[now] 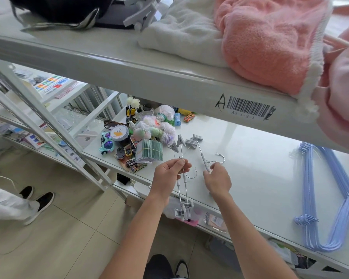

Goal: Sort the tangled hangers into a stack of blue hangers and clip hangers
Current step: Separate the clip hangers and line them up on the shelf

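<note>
blue hangers (320, 198) — top ends hidden behind upper shelf (129, 63); barcode label (248, 109) text too small to read.

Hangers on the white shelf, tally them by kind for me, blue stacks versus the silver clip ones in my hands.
Blue hanger stack: 1 stack; single hangers too overlapped to count.
Clip hangers held in left hand: 2.
Clip hanger held in right hand: 1.
Total: 3 clip hangers, plus 1 blue stack.
</note>
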